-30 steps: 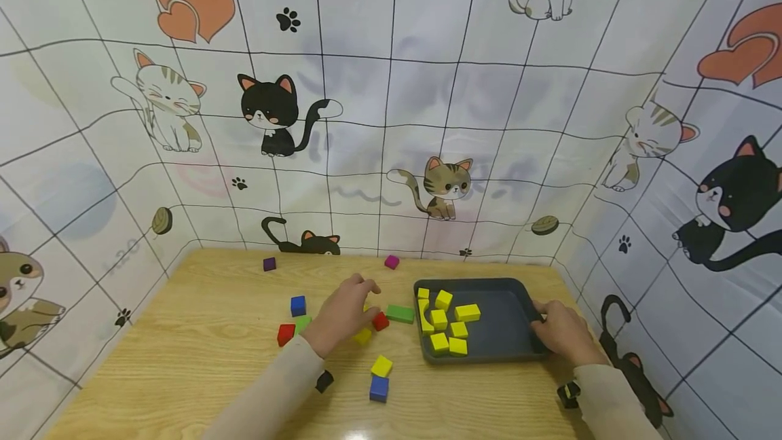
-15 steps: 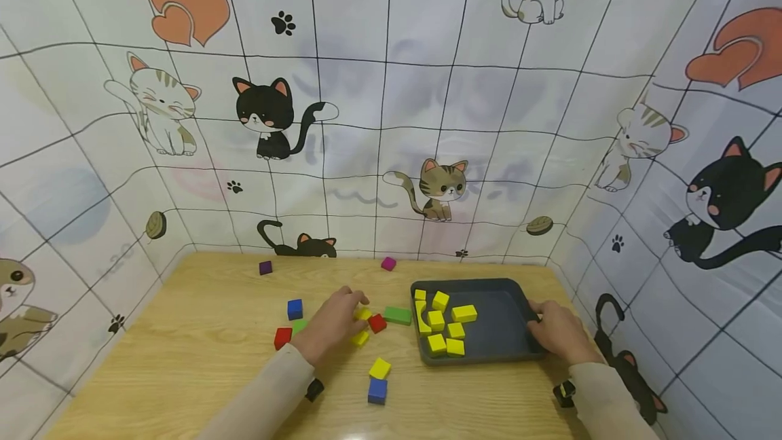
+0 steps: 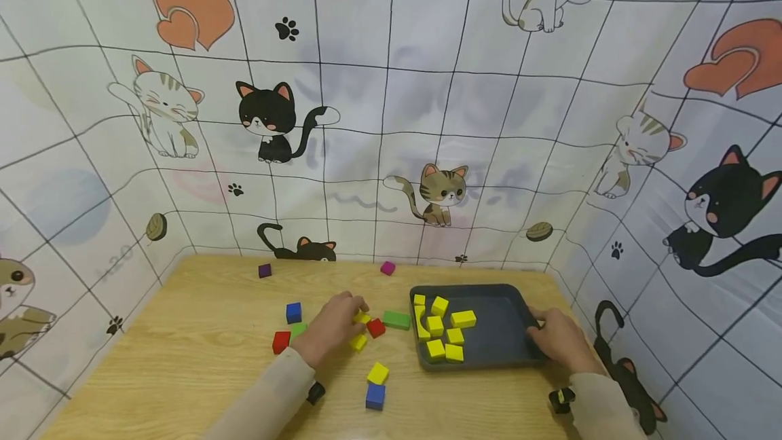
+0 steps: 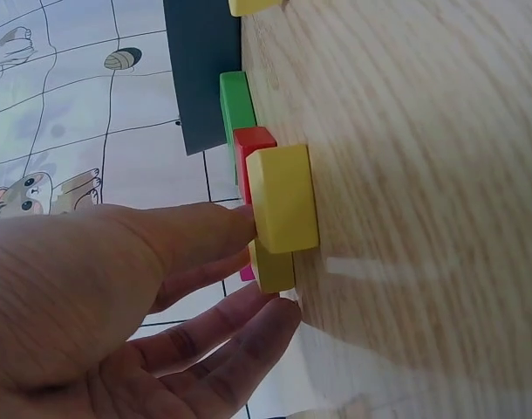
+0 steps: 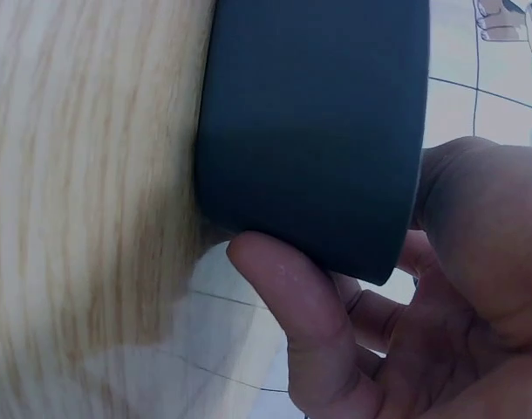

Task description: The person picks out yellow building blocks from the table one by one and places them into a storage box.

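Observation:
My left hand (image 3: pixel 334 326) is low over the left-hand group of blocks in the head view. Its thumb and fingers pinch a yellow block (image 4: pixel 275 267), which still sits on the tabletop; part of the grip is hidden. Closer to the left wrist camera stands another yellow block (image 4: pixel 285 199), with a red block (image 3: pixel 375 328) and a green block (image 3: pixel 397 320) beyond. My right hand (image 3: pixel 562 339) grips the right side of a dark grey tray (image 3: pixel 501 331), its fingers against the wall (image 5: pixel 314 131). Several yellow blocks (image 3: pixel 435 326) lie in the tray's left half.
Left of my left hand are a blue block (image 3: pixel 294 312), a red block (image 3: pixel 282 342) and a partly covered green block (image 3: pixel 297 330). Nearer me, a yellow block (image 3: pixel 378 373) adjoins a blue block (image 3: pixel 375 396). Purple (image 3: pixel 265 270) and magenta (image 3: pixel 387 268) blocks sit near the back wall.
My left hand has drawn slightly back and left, and its fingers have come down at the yellow block. My right hand keeps its hold on the tray. The head view has shifted slightly.

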The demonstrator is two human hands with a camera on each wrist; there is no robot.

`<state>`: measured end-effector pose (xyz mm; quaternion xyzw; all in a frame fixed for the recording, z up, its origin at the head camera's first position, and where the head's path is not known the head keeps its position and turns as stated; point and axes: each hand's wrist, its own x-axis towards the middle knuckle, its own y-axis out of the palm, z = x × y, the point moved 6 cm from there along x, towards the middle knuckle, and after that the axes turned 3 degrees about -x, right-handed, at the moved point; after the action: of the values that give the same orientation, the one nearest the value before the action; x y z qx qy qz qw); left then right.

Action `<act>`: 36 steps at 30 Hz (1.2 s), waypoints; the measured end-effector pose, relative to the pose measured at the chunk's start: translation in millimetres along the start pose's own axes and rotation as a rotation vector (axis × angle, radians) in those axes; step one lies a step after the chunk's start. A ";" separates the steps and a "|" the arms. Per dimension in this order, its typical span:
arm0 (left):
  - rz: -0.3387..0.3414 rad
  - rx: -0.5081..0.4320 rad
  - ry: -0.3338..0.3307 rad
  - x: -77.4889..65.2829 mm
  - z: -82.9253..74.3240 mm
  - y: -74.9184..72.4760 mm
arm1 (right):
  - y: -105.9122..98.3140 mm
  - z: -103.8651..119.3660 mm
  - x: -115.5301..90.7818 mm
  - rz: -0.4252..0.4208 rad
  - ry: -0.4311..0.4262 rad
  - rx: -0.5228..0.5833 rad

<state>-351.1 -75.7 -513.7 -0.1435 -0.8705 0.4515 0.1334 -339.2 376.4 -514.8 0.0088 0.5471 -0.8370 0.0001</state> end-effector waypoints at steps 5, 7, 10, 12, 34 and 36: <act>-0.021 -0.021 0.007 -2.2 3.4 2.1 | 0.8 -1.4 0.1 0.009 0.019 -0.026; -0.031 -0.025 0.004 -2.4 4.9 2.7 | 1.3 -2.5 0.8 0.010 0.021 -0.031; -0.040 -0.024 -0.004 -2.7 6.2 3.4 | 2.5 -4.7 1.2 0.020 0.024 -0.019; -0.043 -0.023 -0.008 -3.1 6.7 3.5 | 3.2 -5.9 1.3 0.024 0.019 -0.018; -0.164 -0.083 -0.031 -12.7 5.4 -3.2 | 5.6 -11.8 1.0 0.020 0.052 -0.026; -0.167 -0.081 -0.034 -12.6 5.4 -3.6 | 5.4 -11.8 0.6 0.020 0.048 -0.032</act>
<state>-341.9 -86.4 -515.0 -0.0683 -0.8991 0.4056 0.1498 -339.6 385.1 -524.5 0.0344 0.5599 -0.8278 -0.0043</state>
